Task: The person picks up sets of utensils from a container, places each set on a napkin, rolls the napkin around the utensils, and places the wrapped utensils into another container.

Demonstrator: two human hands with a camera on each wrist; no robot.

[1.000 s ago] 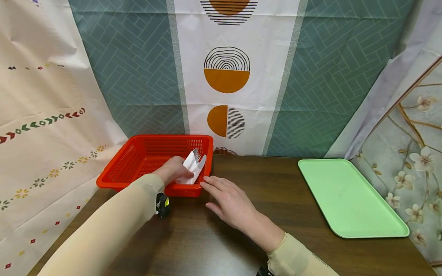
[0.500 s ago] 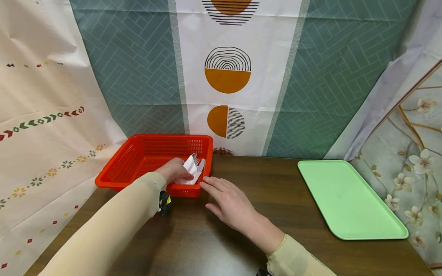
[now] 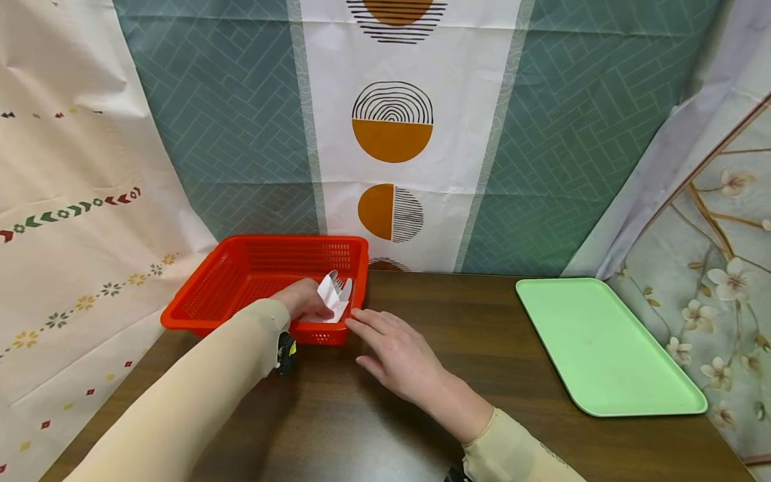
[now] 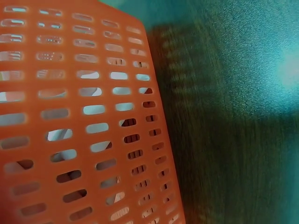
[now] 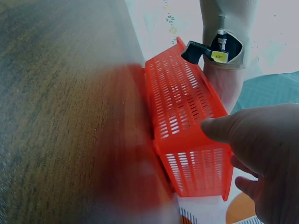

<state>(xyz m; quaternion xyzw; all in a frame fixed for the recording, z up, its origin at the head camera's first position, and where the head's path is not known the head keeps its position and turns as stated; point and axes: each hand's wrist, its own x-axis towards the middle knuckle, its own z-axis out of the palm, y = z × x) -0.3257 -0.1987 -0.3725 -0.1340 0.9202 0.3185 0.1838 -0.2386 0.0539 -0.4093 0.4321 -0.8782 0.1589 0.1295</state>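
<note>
In the head view, my left hand reaches over the near side of the red plastic basket and grips a white napkin low down. Metal cutlery sticks out of the napkin's top: a fork, a knife and a third rounded tip. The bundle leans in the basket's near right corner. My right hand has its fingers extended, their tips at the basket's right rim. In the right wrist view, its thumb lies near the rim. Through the basket's slots, the left wrist view shows pale patches; the left hand is mostly hidden there.
A light green tray lies on the right of the dark wooden table. Patterned cloths hang behind and at both sides; the basket stands close to the back cloth.
My left hand has lowered the napkin with its cutlery slightly into the basket corner. The right hand stays at the rim, and the whole head view shifts a little.
</note>
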